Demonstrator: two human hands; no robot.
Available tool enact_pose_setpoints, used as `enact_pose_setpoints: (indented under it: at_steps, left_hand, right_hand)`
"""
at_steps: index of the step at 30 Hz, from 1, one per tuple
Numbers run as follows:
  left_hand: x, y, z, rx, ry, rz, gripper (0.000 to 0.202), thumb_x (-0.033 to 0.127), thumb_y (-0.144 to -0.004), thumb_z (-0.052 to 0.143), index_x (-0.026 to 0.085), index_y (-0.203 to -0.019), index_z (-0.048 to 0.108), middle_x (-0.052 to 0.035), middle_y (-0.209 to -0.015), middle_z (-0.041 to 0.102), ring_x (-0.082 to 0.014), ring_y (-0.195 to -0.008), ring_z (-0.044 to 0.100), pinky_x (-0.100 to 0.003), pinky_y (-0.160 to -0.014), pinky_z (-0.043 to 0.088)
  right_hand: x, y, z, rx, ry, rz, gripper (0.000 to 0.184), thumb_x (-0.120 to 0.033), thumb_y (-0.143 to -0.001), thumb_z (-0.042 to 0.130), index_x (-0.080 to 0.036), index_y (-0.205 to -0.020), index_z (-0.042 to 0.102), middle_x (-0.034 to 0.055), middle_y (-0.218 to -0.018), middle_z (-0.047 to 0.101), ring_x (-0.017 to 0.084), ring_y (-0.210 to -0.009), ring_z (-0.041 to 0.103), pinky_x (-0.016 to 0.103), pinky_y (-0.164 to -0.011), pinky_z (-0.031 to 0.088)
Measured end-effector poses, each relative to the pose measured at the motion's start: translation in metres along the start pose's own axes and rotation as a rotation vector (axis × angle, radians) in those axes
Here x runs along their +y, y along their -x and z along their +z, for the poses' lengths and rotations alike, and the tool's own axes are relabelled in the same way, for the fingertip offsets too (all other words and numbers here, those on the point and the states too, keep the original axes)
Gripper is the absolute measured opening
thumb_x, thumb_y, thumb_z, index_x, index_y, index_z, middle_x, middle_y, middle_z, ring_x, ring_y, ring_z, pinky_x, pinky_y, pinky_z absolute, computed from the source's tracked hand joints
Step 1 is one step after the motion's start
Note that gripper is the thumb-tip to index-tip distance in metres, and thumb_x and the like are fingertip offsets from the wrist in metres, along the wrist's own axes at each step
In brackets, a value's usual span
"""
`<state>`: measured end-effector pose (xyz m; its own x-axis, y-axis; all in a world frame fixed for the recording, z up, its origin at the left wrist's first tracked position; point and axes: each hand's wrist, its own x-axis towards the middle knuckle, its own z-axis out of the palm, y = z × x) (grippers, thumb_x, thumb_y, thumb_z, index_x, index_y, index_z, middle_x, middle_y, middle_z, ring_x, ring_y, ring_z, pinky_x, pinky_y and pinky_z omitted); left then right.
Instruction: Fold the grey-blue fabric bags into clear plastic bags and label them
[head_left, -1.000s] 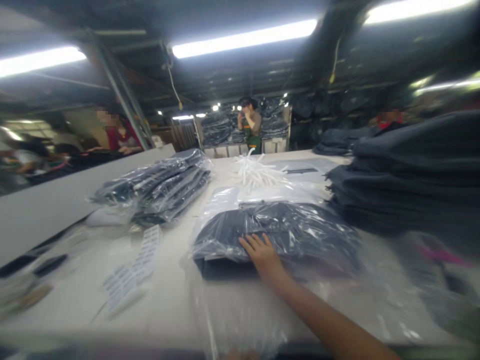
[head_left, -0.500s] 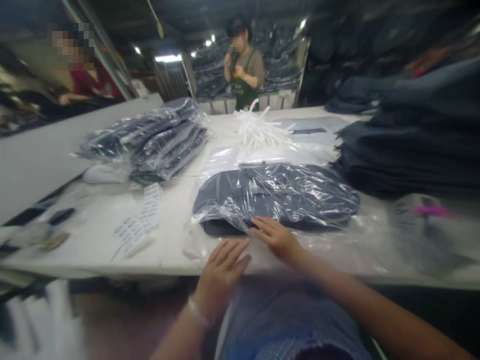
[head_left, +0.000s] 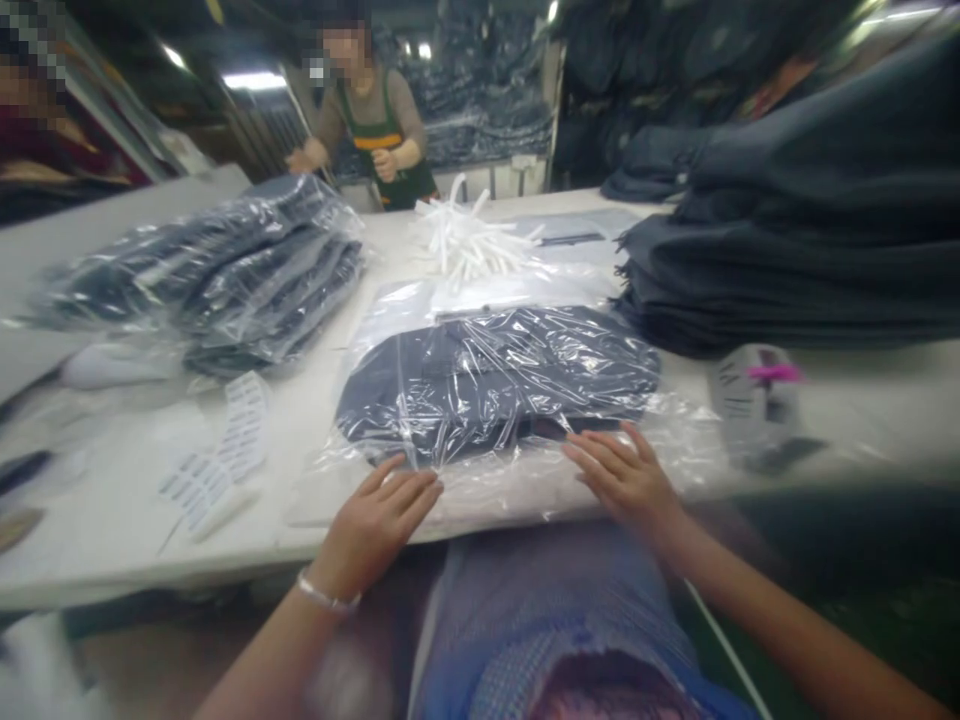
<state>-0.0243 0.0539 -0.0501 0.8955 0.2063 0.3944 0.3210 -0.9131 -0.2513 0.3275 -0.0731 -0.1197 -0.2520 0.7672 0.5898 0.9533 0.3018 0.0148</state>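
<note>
Folded dark trousers or a similar dark garment (head_left: 480, 370) lies inside a clear plastic bag (head_left: 540, 490) on the white table in front of me. At the bag's near left edge, my left hand (head_left: 382, 515) rests palm down with its fingers stretched out. My right hand (head_left: 622, 475) lies flat at the near right edge, fingers extended over the loose plastic. Neither hand grasps anything. More clear bags (head_left: 397, 310) show under the far side of the garment.
Bagged dark garments (head_left: 270, 270) are piled at the left. White strips (head_left: 480, 235) sit in a bunch behind the bag. A tall stack of dark garments (head_left: 787, 250) stands right, near a pink-topped object (head_left: 757, 400). Label sheets (head_left: 217, 465) lie left. A co-worker (head_left: 382, 130) stands across the table.
My hands have moved apart, the right one sliding right along the bag's near edge. The view has shifted to the right. The co-worker has lowered their hands.
</note>
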Motion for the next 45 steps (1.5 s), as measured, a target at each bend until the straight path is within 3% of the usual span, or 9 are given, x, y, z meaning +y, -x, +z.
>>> enact_pose_setpoints:
  at_steps: [6,14,19,22,29,32,35,39,45]
  left_hand:
    - [0.019,0.026,-0.001,0.076,-0.029,-0.008,0.034,0.006,-0.093,0.049,0.014,-0.123,0.062,-0.0073,-0.115,0.072,-0.0190,-0.099,0.067,-0.032,-0.090,0.050]
    - [0.015,0.017,0.008,0.050,0.033,-0.103,0.054,0.006,-0.089,0.057,0.015,-0.142,0.044,-0.0056,-0.103,0.074,-0.0148,-0.087,0.068,-0.043,-0.109,0.041]
    - [0.021,0.017,0.011,0.035,-0.067,-0.109,0.029,0.007,-0.089,0.056,0.015,-0.115,0.065,-0.0073,-0.104,0.073,-0.0212,-0.098,0.066,-0.038,-0.098,0.048]
    - [0.031,0.013,0.007,0.042,-0.073,-0.153,0.025,0.021,-0.089,0.062,0.021,-0.113,0.067,-0.0070,-0.119,0.069,-0.0225,-0.112,0.062,-0.043,-0.109,0.040]
    - [0.003,0.019,-0.030,0.000,-0.220,-0.280,0.074,0.067,-0.076,0.060,0.029,-0.138,0.051,-0.0126,-0.149,0.045,-0.0353,-0.141,0.033,-0.066,-0.116,0.010]
    - [-0.017,0.038,-0.041,-0.088,-0.302,-0.421,0.068,0.051,-0.084,0.063,0.025,-0.144,0.044,-0.0158,-0.153,0.038,-0.0371,-0.139,0.036,-0.061,-0.113,0.027]
    - [-0.029,0.067,-0.037,-0.087,-0.347,-0.602,0.054,0.028,-0.093,0.054,0.028,-0.145,0.043,-0.0113,-0.141,0.054,-0.0255,-0.112,0.064,-0.035,-0.091,0.054]
    - [-0.039,0.122,-0.023,-0.032,-0.355,-0.683,0.041,0.021,-0.094,0.049,0.029,-0.134,0.056,-0.0042,-0.117,0.070,-0.0164,-0.087,0.071,-0.020,-0.066,0.054]
    - [-0.037,0.181,-0.021,-0.069,-0.269,-0.798,0.028,0.023,-0.094,0.050,0.024,-0.116,0.066,-0.0041,-0.111,0.072,-0.0164,-0.085,0.071,-0.021,-0.067,0.053]
  right_hand:
    - [0.045,0.053,-0.030,0.125,0.147,0.201,0.046,-0.001,-0.087,0.049,-0.028,-0.123,0.062,0.0004,-0.117,0.071,0.018,-0.109,0.064,0.044,-0.111,0.036]
    - [-0.025,0.037,-0.004,-0.081,0.007,0.132,0.069,-0.044,-0.083,0.067,-0.021,-0.143,0.042,0.0159,-0.150,0.041,0.036,-0.142,0.030,0.063,-0.114,0.021]
    - [-0.014,0.046,0.008,-0.085,-0.002,0.185,0.052,-0.021,-0.090,0.057,-0.023,-0.141,0.046,0.0077,-0.117,0.069,0.025,-0.118,0.058,0.055,-0.117,0.019]
    - [-0.002,0.053,0.001,-0.092,-0.038,0.145,0.037,-0.010,-0.091,0.047,-0.024,-0.122,0.062,0.0024,-0.096,0.073,0.021,-0.102,0.064,0.052,-0.116,0.021]
    - [0.006,0.039,-0.004,0.024,0.024,0.122,0.041,-0.025,-0.093,0.052,-0.022,-0.134,0.052,0.0138,-0.143,0.051,0.032,-0.135,0.043,0.059,-0.114,0.023]
    - [0.019,0.039,0.001,0.055,0.094,0.072,0.044,-0.019,-0.092,0.051,-0.020,-0.136,0.051,0.0143,-0.137,0.057,0.033,-0.130,0.048,0.061,-0.112,0.025]
    - [0.037,0.044,0.001,0.069,0.067,-0.030,0.038,-0.013,-0.093,0.043,-0.022,-0.127,0.059,0.0088,-0.117,0.070,0.028,-0.109,0.064,0.057,-0.111,0.030]
    - [0.049,0.051,-0.012,0.103,0.036,-0.097,0.039,-0.007,-0.093,0.040,-0.023,-0.118,0.065,0.0046,-0.106,0.074,0.021,-0.091,0.070,0.040,-0.101,0.044]
    - [0.045,0.056,-0.028,0.129,0.018,-0.060,0.042,-0.007,-0.092,0.044,-0.029,-0.121,0.064,-0.0004,-0.109,0.073,0.020,-0.093,0.069,0.036,-0.096,0.049]
